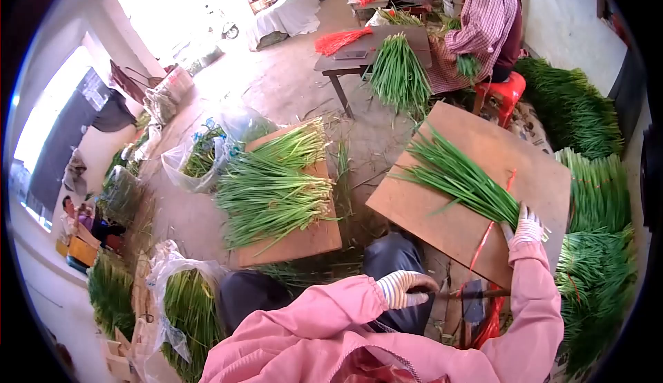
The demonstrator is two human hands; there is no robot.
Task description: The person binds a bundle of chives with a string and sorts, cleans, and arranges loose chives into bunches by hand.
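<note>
On the slanted wooden board [414, 193] lies a bunch of garlic chives [459, 179], its leaf tips pointing to the upper left. My right hand [527, 228], in a striped glove, is closed round the stem end of this bunch. A thin red tie [482, 243] runs under the chives, with both ends showing. My left hand [400, 290], also gloved, hovers over my lap near the board's lower edge. Its fingers are curled inward; what they hold, if anything, I cannot make out. Just right of it, a dark flat blade-like piece [474, 305] sits below the board.
Loose chives [276, 189] cover a second board [304, 243] at left. Tied bundles [597, 265] are stacked along the right. Plastic bags of greens [186, 307] stand at lower left. Ahead, a co-worker [487, 20] sits on a red stool [507, 93] beside a table [407, 37].
</note>
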